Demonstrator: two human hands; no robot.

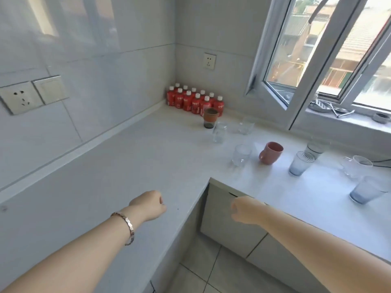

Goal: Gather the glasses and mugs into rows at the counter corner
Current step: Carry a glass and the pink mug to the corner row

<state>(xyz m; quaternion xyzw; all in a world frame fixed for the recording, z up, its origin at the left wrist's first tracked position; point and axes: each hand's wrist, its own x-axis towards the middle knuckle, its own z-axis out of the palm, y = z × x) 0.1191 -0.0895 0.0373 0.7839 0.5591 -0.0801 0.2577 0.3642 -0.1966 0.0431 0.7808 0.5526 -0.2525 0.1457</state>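
You get bright daylight from the open window (pixel 330 60), soft glare on the white counter (pixel 127 166), faint shadows, mild overall blur, wide-angle bending at the edges.

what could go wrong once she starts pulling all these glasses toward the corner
1. The clear glasses, like the one near the red bottles, nearly vanish against the white counter, so a reaching hand could knock one.
2. The blue-tinted glass sits close to the counter's front edge and might get pushed off.
3. The pink mug appears tilted and may roll if bumped.
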